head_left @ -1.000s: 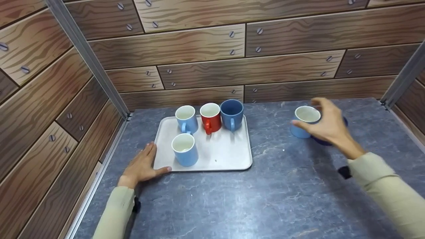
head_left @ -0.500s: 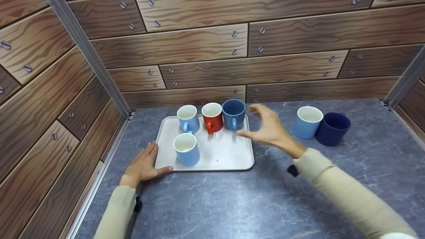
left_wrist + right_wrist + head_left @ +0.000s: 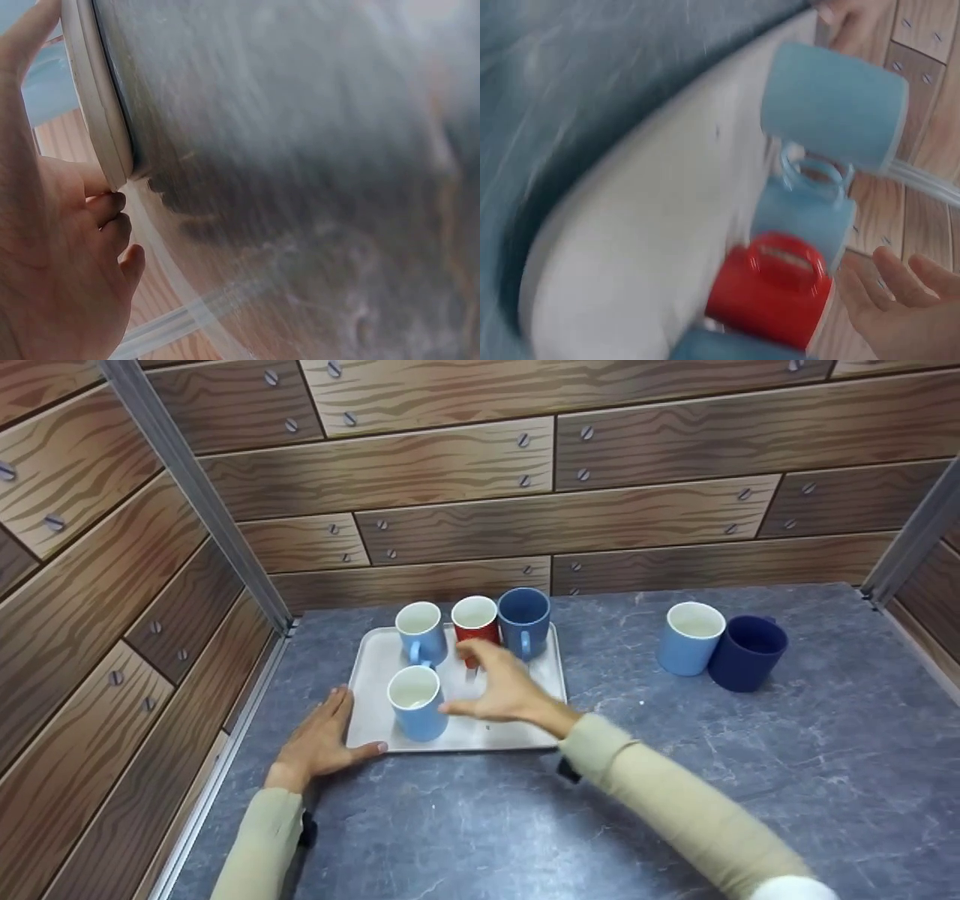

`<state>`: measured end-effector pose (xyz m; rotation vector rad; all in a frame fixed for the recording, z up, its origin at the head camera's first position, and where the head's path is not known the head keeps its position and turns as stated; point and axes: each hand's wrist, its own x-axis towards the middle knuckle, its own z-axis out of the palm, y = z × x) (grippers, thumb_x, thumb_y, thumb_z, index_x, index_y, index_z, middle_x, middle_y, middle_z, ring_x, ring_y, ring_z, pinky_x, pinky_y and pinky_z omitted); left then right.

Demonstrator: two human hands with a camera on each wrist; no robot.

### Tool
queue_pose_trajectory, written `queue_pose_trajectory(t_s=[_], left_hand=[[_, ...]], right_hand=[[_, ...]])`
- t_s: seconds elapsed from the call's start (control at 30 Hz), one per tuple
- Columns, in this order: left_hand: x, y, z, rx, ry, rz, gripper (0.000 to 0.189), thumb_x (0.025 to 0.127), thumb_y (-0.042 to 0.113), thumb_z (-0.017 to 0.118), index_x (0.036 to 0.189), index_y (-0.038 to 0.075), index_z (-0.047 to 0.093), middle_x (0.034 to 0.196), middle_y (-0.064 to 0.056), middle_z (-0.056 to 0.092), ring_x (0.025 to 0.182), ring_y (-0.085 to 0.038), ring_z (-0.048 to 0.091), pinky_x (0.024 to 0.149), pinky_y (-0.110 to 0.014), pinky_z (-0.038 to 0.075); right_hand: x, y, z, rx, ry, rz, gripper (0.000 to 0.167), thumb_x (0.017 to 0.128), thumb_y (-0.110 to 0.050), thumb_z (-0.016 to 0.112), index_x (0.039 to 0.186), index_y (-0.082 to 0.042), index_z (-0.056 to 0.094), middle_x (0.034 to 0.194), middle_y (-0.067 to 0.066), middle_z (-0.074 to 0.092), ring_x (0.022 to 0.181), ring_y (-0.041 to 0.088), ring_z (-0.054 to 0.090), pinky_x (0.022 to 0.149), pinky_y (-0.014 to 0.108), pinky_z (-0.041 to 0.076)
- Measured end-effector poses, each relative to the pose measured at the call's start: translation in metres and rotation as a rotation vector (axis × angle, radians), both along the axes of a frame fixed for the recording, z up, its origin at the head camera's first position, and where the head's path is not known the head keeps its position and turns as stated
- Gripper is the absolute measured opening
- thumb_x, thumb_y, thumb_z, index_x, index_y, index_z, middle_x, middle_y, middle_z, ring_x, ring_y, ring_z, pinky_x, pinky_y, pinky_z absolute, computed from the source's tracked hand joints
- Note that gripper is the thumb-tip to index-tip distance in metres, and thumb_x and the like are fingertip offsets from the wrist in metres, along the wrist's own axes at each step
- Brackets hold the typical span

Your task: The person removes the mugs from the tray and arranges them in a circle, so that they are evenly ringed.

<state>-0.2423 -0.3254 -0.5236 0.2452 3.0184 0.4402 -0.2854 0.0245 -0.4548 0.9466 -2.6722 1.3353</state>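
My left hand (image 3: 319,742) rests at the left edge of a white tray (image 3: 495,731), its thumb along the front corner. Over the tray my right hand (image 3: 506,686) reaches in with fingers spread, holding nothing; its thumb is close to the front light blue mug (image 3: 420,716), and whether they touch I cannot tell. Behind that mug stand another light blue mug (image 3: 421,634), a red mug (image 3: 475,616) partly hidden by my right fingers, and a medium blue mug (image 3: 523,619). In the right wrist view the red mug (image 3: 769,300) shows its handle.
A light blue mug (image 3: 690,637) and a dark navy mug (image 3: 748,652) stand side by side on the grey table (image 3: 637,780) at the right. Wood-patterned walls (image 3: 450,495) enclose the back and sides.
My right hand has moved left from the light blue mug at the right, past the medium blue mug, to above the tray. My left hand has stayed at the tray's edge.
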Motion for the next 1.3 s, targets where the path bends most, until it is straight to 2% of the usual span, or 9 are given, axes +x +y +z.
queue_pose_trajectory(t_s=[0.23, 0.43, 0.67, 1.0, 1.3], left_hand=[[0.001, -0.001, -0.002, -0.002, 0.015, 0.0, 0.13, 0.084, 0.085, 0.066, 0.168, -0.003, 0.021, 0.177, -0.024, 0.018, 0.164, -0.044, 0.016, 0.134, -0.059, 0.019], [0.002, 0.001, -0.001, -0.003, 0.002, 0.003, 0.13, 0.084, 0.084, 0.066, 0.168, -0.003, 0.02, 0.177, -0.023, 0.017, 0.165, -0.044, 0.016, 0.134, -0.059, 0.019], [0.002, 0.002, -0.002, -0.002, 0.003, 0.004, 0.13, 0.083, 0.085, 0.066, 0.168, -0.002, 0.02, 0.177, -0.024, 0.017, 0.165, -0.044, 0.016, 0.134, -0.06, 0.02], [0.003, -0.001, -0.002, 0.003, 0.01, 0.004, 0.13, 0.083, 0.083, 0.067, 0.168, -0.003, 0.021, 0.177, -0.023, 0.018, 0.165, -0.043, 0.017, 0.134, -0.058, 0.02], [0.001, 0.001, -0.001, -0.013, 0.008, 0.007, 0.129, 0.083, 0.084, 0.066, 0.168, -0.002, 0.021, 0.177, -0.023, 0.018, 0.165, -0.043, 0.017, 0.134, -0.058, 0.019]], right_hand=[[0.002, -0.036, -0.025, -0.041, -0.075, 0.046, 0.097, 0.075, -0.04, 0.097, 0.152, -0.004, 0.05, 0.143, 0.017, 0.062, 0.124, 0.039, 0.067, 0.109, 0.051, 0.055], [0.004, -0.054, -0.041, -0.067, -0.08, 0.011, 0.091, 0.073, -0.04, 0.097, 0.148, -0.011, 0.054, 0.138, 0.009, 0.066, 0.124, 0.029, 0.062, 0.11, 0.047, 0.052], [0.005, -0.065, -0.05, -0.12, -0.112, -0.044, 0.092, 0.072, -0.031, 0.098, 0.15, -0.012, 0.053, 0.139, 0.008, 0.067, 0.124, 0.029, 0.062, 0.113, 0.048, 0.05], [0.009, -0.066, -0.046, -0.139, -0.076, -0.068, 0.083, 0.07, -0.031, 0.098, 0.142, -0.014, 0.059, 0.129, 0.004, 0.072, 0.116, 0.027, 0.061, 0.105, 0.045, 0.052], [0.019, -0.043, -0.031, -0.163, -0.055, -0.041, 0.083, 0.069, -0.034, 0.099, 0.141, -0.017, 0.061, 0.124, 0.001, 0.073, 0.114, 0.023, 0.064, 0.103, 0.044, 0.053]])
